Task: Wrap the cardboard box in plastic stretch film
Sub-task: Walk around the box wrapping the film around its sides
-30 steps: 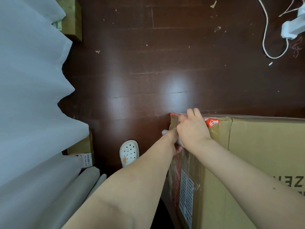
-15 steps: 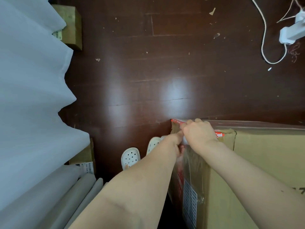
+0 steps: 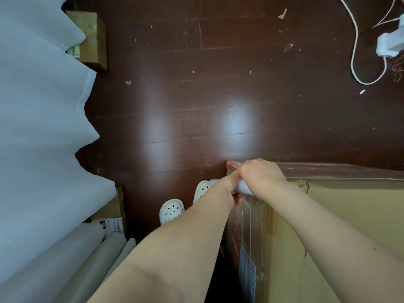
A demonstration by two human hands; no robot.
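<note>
Dark brown wooden plank floor [image 3: 218, 95]: fills most of the view, scuffed, with pale scraps scattered on it.

Sheer white curtain [image 3: 39, 127]: hangs in folds down the left side.

Large tan cardboard box [image 3: 338, 215]: stands on the floor at lower right. Its near-left top corner lies under the hands, and a printed label shows on its left face.

Clear plastic stretch film [image 3: 341, 171]: lies in a wrinkled band along the box's far top edge and also runs down the left face below the hands.

Right hand [image 3: 260, 173]: clenched over the white roll of stretch film [image 3: 242, 188], knuckles up, at the box corner.

Left hand [image 3: 232, 186]: largely hidden by its own forearm. Its fingers curl round the same roll from below, just beside the right hand.

Pale paper rolls [image 3: 105, 254]: lean together at lower left.

Two small cardboard boxes: one [image 3: 91, 38] at upper left, one [image 3: 111, 213] beside the curtain hem.

Pair of white perforated clogs [image 3: 171, 211]: on the floor, left of the box.

White power strip [image 3: 390, 43] with looping white cable [image 3: 354, 51]: upper right.
</note>
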